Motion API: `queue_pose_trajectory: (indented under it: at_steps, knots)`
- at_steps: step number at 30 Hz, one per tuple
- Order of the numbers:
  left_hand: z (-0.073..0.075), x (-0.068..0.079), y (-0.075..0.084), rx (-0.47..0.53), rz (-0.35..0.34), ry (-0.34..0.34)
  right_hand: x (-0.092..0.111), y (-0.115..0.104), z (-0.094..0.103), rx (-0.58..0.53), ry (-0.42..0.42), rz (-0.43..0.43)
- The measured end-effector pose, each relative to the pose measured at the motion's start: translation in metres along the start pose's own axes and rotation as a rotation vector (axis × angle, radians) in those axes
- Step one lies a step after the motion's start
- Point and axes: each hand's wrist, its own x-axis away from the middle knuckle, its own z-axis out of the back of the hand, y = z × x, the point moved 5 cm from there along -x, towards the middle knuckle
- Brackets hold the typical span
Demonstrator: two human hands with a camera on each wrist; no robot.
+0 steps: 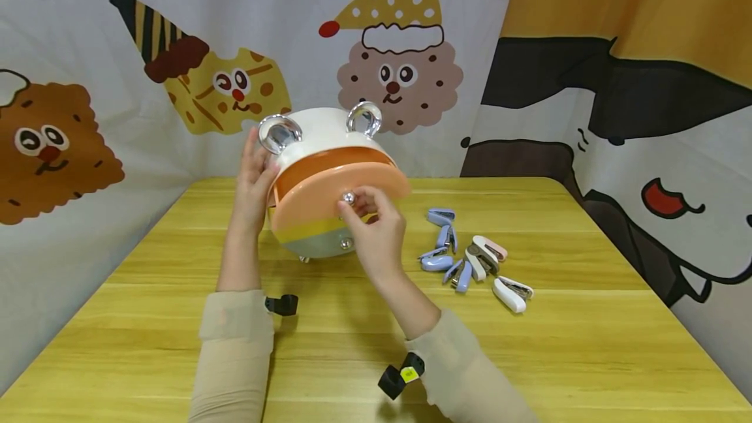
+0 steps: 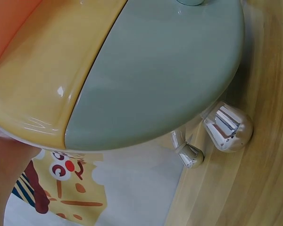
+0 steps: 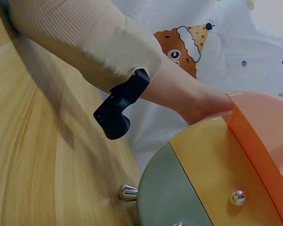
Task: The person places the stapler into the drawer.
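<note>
A round drawer box (image 1: 311,123) with a white shell and chrome ear-like rings stands on the table. Its orange top drawer (image 1: 311,194) is pulled partly out; the yellow drawer (image 2: 42,84) and grey-green drawer (image 2: 155,80) below it are closed. My right hand (image 1: 378,230) pinches the small chrome knob (image 1: 349,198) of the orange drawer between thumb and finger. Against the box's left side rests my left hand (image 1: 255,172), its fingers pointing up and its thumb near the front edge. Part of that hand is hidden behind the box in the right wrist view.
To the right of the box lie several mini staplers: blue ones (image 1: 437,263), white ones (image 1: 510,296) and a pink one (image 1: 497,250). Black camera mounts (image 1: 283,305) sit on both wrists. A cartoon-printed cloth (image 1: 235,12) hangs behind the wooden table (image 1: 587,344).
</note>
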Motion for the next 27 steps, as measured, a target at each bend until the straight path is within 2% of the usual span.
queue_pose_trajectory:
  at_steps: [27]
  knots:
    - [0.001, 0.001, 0.000, -0.035, 0.033, 0.008, 0.017, -0.009, 0.015, -0.011, -0.043, 0.002]
